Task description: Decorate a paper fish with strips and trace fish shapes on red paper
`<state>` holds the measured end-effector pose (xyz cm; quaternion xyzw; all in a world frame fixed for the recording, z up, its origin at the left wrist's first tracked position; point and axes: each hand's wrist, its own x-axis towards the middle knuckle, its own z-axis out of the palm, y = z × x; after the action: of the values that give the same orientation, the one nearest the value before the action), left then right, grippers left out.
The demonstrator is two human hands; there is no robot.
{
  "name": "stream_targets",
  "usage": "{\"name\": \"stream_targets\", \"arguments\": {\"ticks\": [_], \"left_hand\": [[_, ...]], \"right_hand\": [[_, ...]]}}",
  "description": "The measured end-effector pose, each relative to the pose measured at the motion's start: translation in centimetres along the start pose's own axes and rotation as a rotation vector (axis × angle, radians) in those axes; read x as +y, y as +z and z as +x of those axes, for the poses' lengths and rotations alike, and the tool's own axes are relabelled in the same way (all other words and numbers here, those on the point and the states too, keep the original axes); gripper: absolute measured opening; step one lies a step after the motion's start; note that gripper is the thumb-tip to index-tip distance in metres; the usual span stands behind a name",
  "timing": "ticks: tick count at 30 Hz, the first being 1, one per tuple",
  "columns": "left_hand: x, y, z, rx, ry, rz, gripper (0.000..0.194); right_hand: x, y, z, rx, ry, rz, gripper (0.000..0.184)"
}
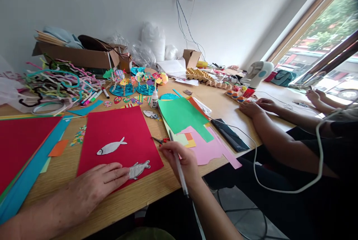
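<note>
A sheet of red paper (123, 126) lies in front of me. A white paper fish (112, 147) lies on it, and a second, grey-shaded paper fish (139, 169) is near its lower right corner. My left hand (96, 182) rests flat on the sheet's lower part, fingers stretched, fingertips at the second fish's left end. Right of the sheet, my right hand (187, 160) is closed around a pen (178, 167) with a pale, see-through barrel. Red-handled scissors (161, 141) lie just beyond that hand, partly hidden by it.
Green paper (184, 111), pink scraps (205, 150) and a black phone (229, 135) lie to the right. Coloured sheets (25, 143) are stacked at left. A glue bottle (154, 99) stands beyond the red sheet. A co-worker's hands (253, 109) rest near a fan (257, 74).
</note>
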<state>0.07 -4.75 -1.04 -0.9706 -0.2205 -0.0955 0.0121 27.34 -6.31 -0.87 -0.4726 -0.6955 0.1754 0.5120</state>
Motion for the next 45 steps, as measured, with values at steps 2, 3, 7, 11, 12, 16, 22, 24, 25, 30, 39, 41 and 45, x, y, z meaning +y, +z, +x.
{"name": "stream_targets", "arguments": {"ticks": [2, 3, 7, 11, 12, 16, 22, 24, 25, 30, 39, 41, 45], "left_hand": [[-0.2, 0.3, -0.2, -0.011, -0.023, -0.07, 0.059], [-0.3, 0.5, -0.2, -0.015, -0.033, -0.097, 0.058], [-0.5, 0.9, -0.4, -0.028, -0.044, -0.13, 0.056], [-0.3, 0.8, -0.4, -0.057, -0.051, -0.12, 0.059], [-0.3, 0.8, -0.4, -0.064, -0.053, -0.114, 0.06], [-0.1, 0.6, -0.4, -0.111, -0.071, -0.07, 0.062], [0.2, 0.7, -0.1, -0.203, -0.096, -0.079, 0.063], [0.3, 0.6, 0.1, -0.187, -0.12, -0.096, 0.061], [0.3, 0.5, 0.3, -0.176, -0.122, -0.111, 0.059], [-0.4, -0.8, 2.1, -0.159, -0.044, -0.28, 0.04], [-1.2, -2.1, 4.8, -0.22, 0.006, -0.353, 0.027], [-1.3, -2.0, 4.8, -0.213, -0.001, -0.362, 0.027], [-1.4, -1.7, 4.9, -0.206, 0.002, -0.381, 0.031]], "right_hand": [[-0.4, -0.6, 0.1, 0.131, 0.042, 0.028, 0.008], [-0.5, -0.8, 0.2, 0.158, 0.055, 0.03, 0.007], [-0.4, -0.8, -0.1, 0.079, 0.013, -0.029, 0.007], [-0.1, 0.4, -0.7, -0.142, -0.058, -0.104, 0.011], [-0.1, 0.8, -0.9, -0.208, -0.071, -0.119, 0.011], [-0.5, 1.9, -1.0, -0.424, -0.138, -0.177, 0.015], [-0.6, 2.8, -0.9, -0.529, -0.186, -0.249, 0.014], [-0.5, 2.9, -1.0, -0.53, -0.183, -0.238, 0.016], [-0.4, 2.9, -1.0, -0.528, -0.176, -0.228, 0.016], [-0.2, 2.9, -1.0, -0.526, -0.126, -0.166, 0.018], [-0.9, 2.4, -0.7, -0.503, -0.032, -0.058, 0.015], [-1.1, 1.7, -0.5, -0.442, -0.044, 0.021, 0.021], [-1.8, -0.4, 0.5, -0.397, -0.01, 0.207, 0.025]]}}
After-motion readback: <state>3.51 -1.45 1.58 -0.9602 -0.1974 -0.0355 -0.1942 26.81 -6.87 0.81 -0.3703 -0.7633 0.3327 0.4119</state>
